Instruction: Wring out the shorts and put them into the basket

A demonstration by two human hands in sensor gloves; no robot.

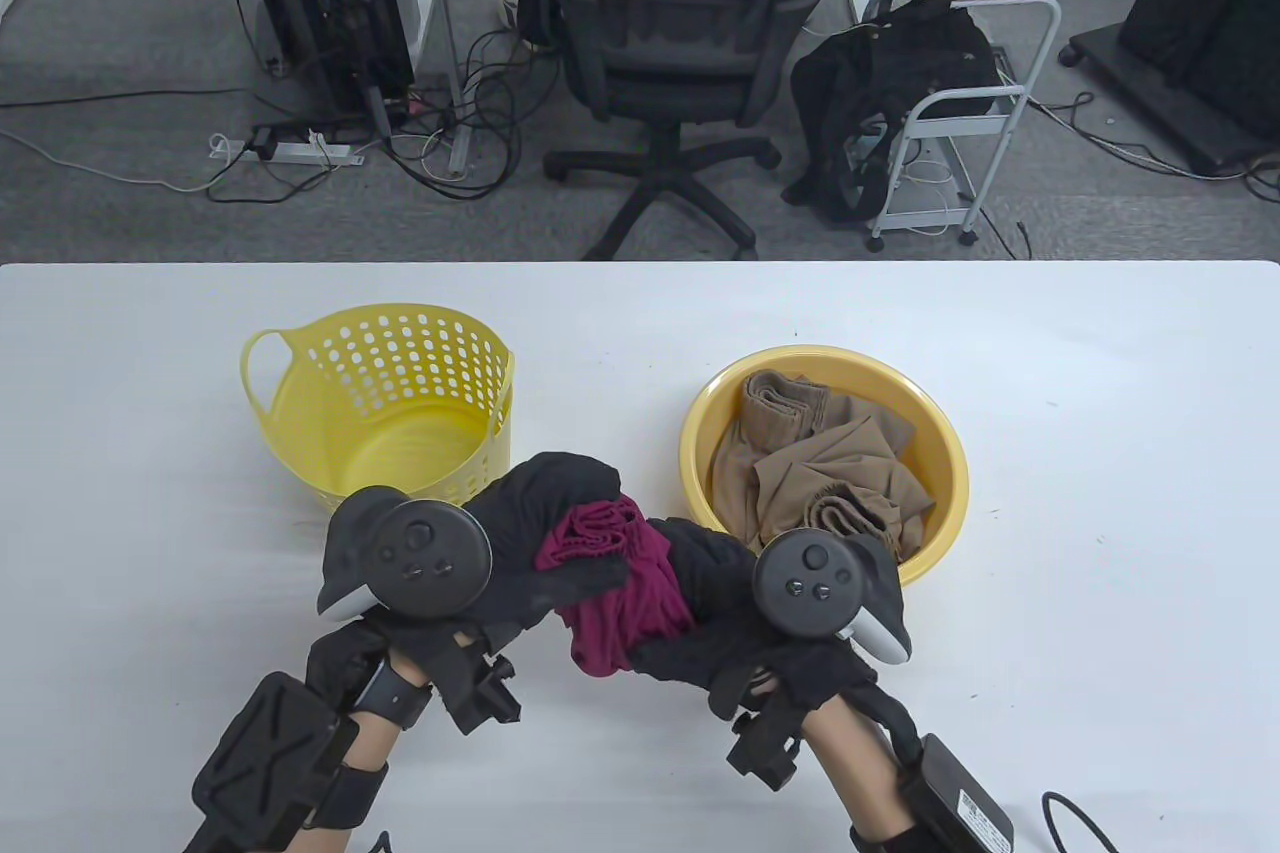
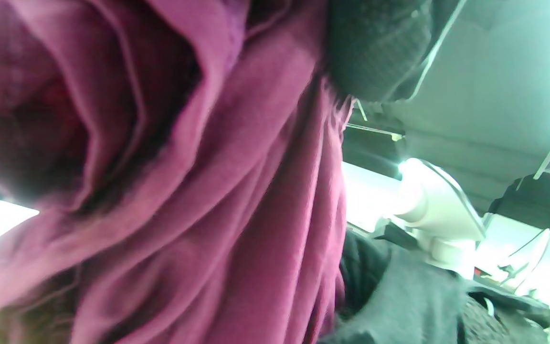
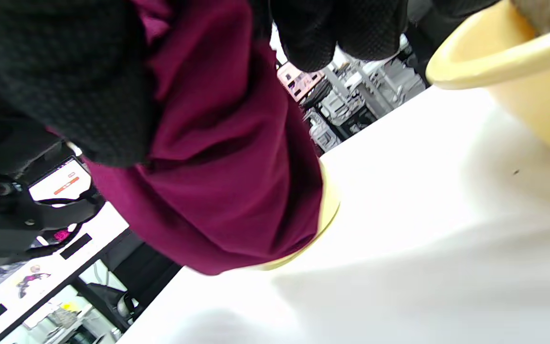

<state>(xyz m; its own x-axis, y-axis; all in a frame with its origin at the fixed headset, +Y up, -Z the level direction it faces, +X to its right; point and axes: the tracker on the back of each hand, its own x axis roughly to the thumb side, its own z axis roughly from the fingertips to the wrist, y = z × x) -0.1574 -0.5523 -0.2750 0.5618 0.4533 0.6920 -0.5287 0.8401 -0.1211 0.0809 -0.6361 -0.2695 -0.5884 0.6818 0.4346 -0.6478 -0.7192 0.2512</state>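
Note:
The maroon shorts [image 1: 625, 583] are bunched into a twisted roll above the table, between both gloved hands. My left hand [image 1: 545, 518] grips the roll's left end, and my right hand [image 1: 715, 593] grips its right end. In the left wrist view the maroon shorts [image 2: 198, 191] fill most of the frame. The right wrist view has the shorts [image 3: 227, 157] under black gloved fingers [image 3: 342, 28]. The yellow perforated basket [image 1: 395, 398] stands behind my left hand with nothing in it.
A yellow bowl [image 1: 935, 453] holding tan cloth [image 1: 815, 473] sits on the white table [image 1: 1100, 493] behind my right hand; its rim [image 3: 485, 62] shows in the right wrist view. An office chair and a cart stand beyond the table's far edge.

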